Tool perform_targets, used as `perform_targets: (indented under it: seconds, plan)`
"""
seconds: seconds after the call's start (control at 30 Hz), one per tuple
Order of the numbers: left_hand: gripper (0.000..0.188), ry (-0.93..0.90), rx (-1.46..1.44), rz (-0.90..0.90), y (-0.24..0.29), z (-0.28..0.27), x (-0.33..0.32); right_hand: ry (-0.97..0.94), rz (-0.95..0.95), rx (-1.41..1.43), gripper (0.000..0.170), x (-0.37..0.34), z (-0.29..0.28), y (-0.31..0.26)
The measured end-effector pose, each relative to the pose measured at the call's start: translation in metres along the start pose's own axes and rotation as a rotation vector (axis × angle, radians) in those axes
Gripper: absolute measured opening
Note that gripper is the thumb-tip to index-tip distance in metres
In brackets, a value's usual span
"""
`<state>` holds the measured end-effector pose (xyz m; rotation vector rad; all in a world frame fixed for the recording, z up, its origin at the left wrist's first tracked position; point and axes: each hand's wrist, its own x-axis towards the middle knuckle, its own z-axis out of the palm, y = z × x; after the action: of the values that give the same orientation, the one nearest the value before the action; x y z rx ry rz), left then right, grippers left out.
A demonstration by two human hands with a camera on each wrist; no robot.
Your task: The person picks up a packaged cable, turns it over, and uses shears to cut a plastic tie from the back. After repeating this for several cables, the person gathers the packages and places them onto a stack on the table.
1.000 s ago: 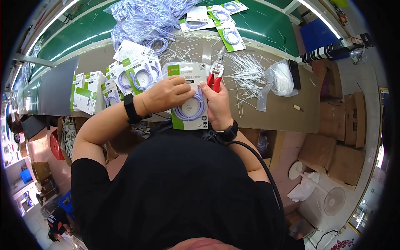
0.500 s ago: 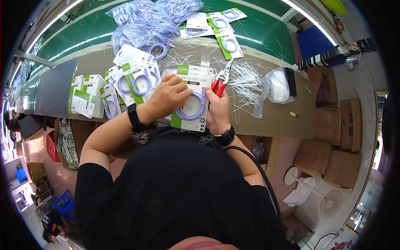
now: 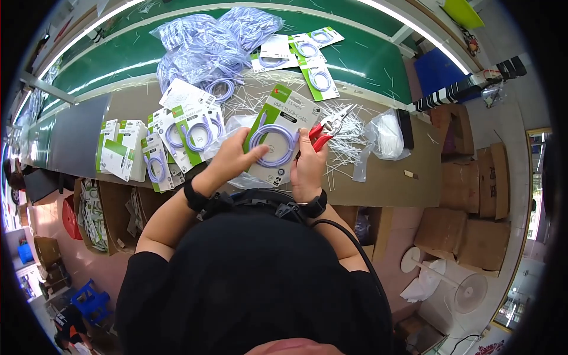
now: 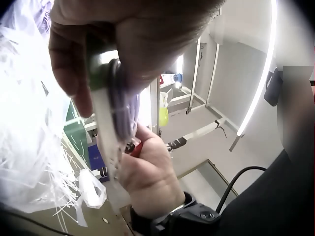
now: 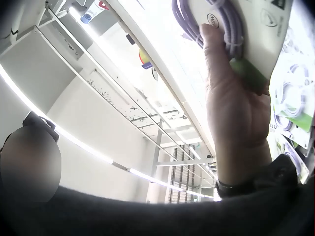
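A green-and-white card point(image 3: 285, 112) labelled USB-C to USB-C cable, with a coiled lilac cable point(image 3: 255, 140) on it, is held tilted over the table edge. My left hand point(image 3: 229, 158) grips the card's green edge, the thumb over its front by the coil. On the opposite edge, my right hand point(image 3: 309, 171) pinches the card with its thumb near the cable's plug. The same hand holds red-handled cutters point(image 3: 322, 141), their metal jaws pointing away to the upper right. In the left wrist view the card point(image 4: 104, 105) shows nearly edge-on between both hands.
White cable ties point(image 3: 349, 133) lie scattered right of the hands, beside a plastic bag of ties point(image 3: 387, 136). Carded cables point(image 3: 195, 133) and stacked cards point(image 3: 125, 148) stand at the left. Bagged lilac cables point(image 3: 204, 50) are heaped at the back, with more carded cables point(image 3: 319, 80).
My left hand has moved from the card's front to its left edge, thumb now extended on it. The card has tilted, its top leaning left. The cutters stay in my right hand.
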<state>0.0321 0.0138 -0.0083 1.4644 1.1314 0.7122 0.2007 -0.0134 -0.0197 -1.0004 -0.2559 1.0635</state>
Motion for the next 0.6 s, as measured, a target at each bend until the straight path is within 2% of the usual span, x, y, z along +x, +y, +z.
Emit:
perform_targets:
  seconds: [0.07,0.1,0.2,0.27,0.37,0.5,0.6]
  plan:
    - [0.035,0.044,0.057,0.063,-0.003,0.006,-0.003,-0.063,0.038,-0.021,0.031,-0.002,0.002,-0.001]
    - [0.035,0.061,0.086,0.095,-0.004,0.007,-0.003,-0.066,0.039,-0.021,0.031,-0.002,0.005,-0.002]
    - [0.035,0.057,0.075,0.06,0.001,0.004,-0.007,-0.306,-0.095,-0.245,0.044,-0.005,0.01,-0.007]
    - [0.036,0.051,0.071,0.041,0.0,0.003,-0.009,-0.285,-0.126,-0.314,0.048,-0.003,0.007,0.0]
    - [0.031,0.104,0.097,0.156,-0.001,0.003,-0.009,-0.259,-0.187,-0.453,0.057,0.0,0.001,0.008]
    - [0.031,0.178,0.022,0.123,-0.009,0.001,-0.011,-0.287,-0.064,-0.357,0.056,0.004,-0.003,0.002]
    - [0.03,0.136,0.075,0.093,-0.014,-0.006,-0.01,-0.286,-0.517,-0.754,0.052,0.007,-0.003,-0.018]
